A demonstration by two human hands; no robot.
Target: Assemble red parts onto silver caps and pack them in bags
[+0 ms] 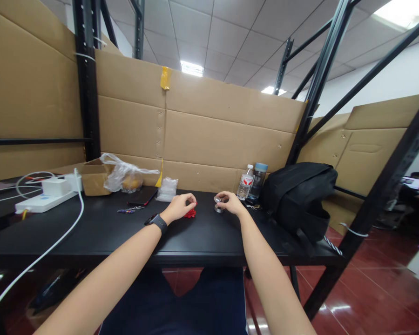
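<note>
Mid-frame on the black counter [101,232]: left hand [179,206] pinches a small red crumpled piece [191,213], right hand [230,203] grips a small round silver metal piece [218,204]. Looks like mid-assembly; next needs fine alignment.

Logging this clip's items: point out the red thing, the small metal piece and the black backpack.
red thing [191,213], head view, its visible right edge.
small metal piece [218,207], head view, its lower rim.
black backpack [300,195], head view, its front panel.
</note>
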